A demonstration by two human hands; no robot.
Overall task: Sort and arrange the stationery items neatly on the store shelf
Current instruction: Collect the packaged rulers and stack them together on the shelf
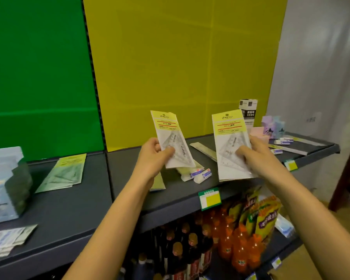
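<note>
I hold two clear packets of triangle rulers with yellow header cards above the dark grey shelf. My left hand grips the smaller packet by its lower part. My right hand grips the larger packet at its right edge. Both packets stand upright, apart from each other. Under them on the shelf lie white erasers with blue sleeves and a flat ruler pack. Another ruler packet lies flat to the left.
A stack of boxed items stands at far left, with flat white packets in front. At back right are a black-white box, pastel boxes and more erasers. Bottles and snack bags fill the shelf below.
</note>
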